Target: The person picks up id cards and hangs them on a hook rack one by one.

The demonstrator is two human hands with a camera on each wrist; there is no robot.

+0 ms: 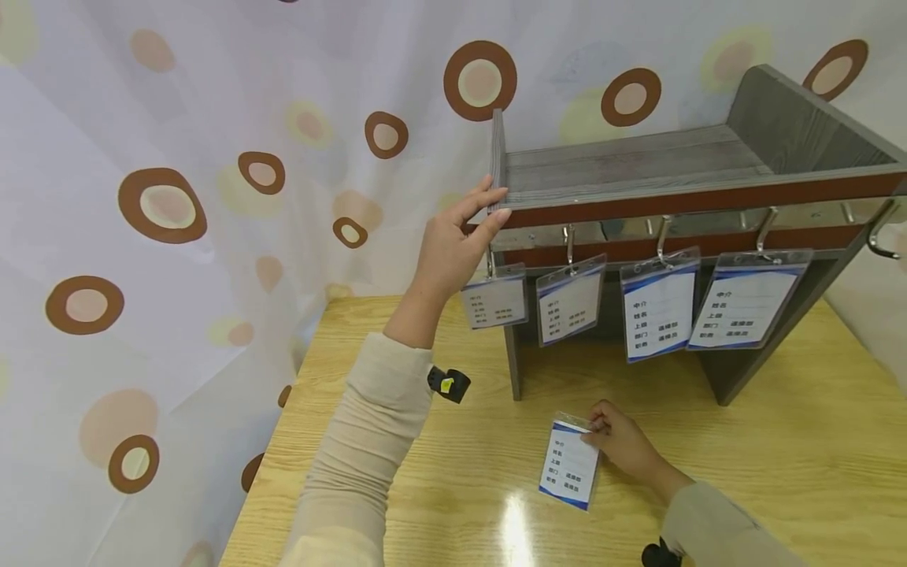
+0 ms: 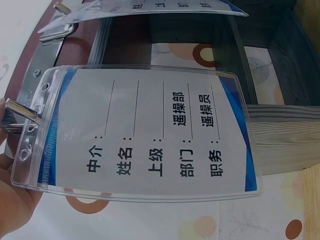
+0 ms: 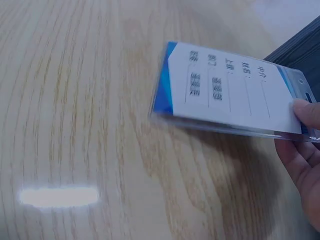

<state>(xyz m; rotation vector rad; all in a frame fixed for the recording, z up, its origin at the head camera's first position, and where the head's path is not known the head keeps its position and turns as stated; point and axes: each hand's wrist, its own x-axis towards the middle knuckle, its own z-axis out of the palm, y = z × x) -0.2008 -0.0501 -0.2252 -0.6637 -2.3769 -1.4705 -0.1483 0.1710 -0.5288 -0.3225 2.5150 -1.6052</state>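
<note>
My left hand (image 1: 453,244) holds the front left corner of a grey wooden rack (image 1: 638,161), its thumb and forefinger over the corner. A clear-sleeved badge (image 2: 150,132) hangs from a hook close below this hand; the head view shows the same hanging badge (image 1: 496,301) at the row's left end. Low over the tabletop, my right hand (image 1: 627,449) pinches another badge (image 1: 569,465) by its slotted top end. In the right wrist view the thumb lies on the face of this badge (image 3: 225,92), with the fingers underneath. A shadow falls on the wood below it.
Further badges hang along the rail: one badge (image 1: 570,303) second from the left, then a badge (image 1: 660,307) and a badge (image 1: 749,303) overlapping slightly. A bare hook (image 1: 879,232) sticks out at the right end. The rack stands on a wooden table (image 1: 425,488) before a patterned curtain (image 1: 212,315).
</note>
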